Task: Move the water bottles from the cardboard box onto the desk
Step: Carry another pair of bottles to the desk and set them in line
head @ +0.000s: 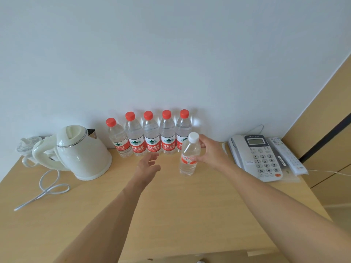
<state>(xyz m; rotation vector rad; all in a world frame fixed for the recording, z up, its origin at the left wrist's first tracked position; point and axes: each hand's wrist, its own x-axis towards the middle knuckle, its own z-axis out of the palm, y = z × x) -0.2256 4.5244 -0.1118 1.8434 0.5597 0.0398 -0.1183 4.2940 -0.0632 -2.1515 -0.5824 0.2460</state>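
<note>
My right hand (208,153) gripped the clear ribbed white-capped bottle (190,154) upright on the smooth wooden surface (171,205), fingers curled round its body, just before five red-capped bottles (150,133), while my left hand (148,166) hovered, fingers spread.

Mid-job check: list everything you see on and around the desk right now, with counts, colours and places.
red-capped bottles: five, clear with red labels, upright in a row against the wall.
white-capped bottle: one, clear with an orange-red label, in front of the row's right end, held.
kettle: one, cream white, desk's left side.
cord: one, white, looped in front of the kettle.
telephone: one, grey, desk's right side.
remote: one, white, right of the telephone.
desk: one, light wood.
left hand: empty, fingers spread, above the desk.
right hand: grips the white-capped bottle.
</note>
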